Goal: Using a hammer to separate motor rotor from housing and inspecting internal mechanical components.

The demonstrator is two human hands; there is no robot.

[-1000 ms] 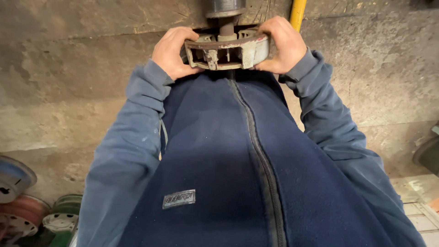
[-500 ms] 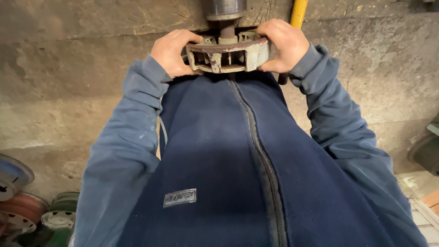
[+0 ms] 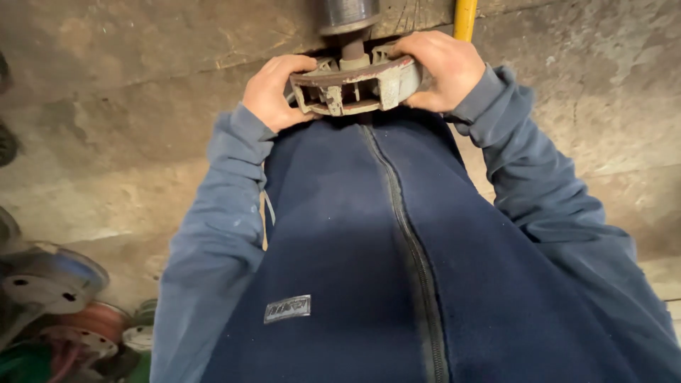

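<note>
Where both hands grip, metal part (image 3: pixel 352 86) between

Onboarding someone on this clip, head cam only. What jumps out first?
First, the grey, rusty metal part at top centre, gripped at its two ends by the left hand and right hand, right under a dark steel cylinder on a narrow shaft. Next, the navy zip fleece filling the lower frame. Last, the round metal flanges piled bottom left and the yellow pipe at top.
</note>
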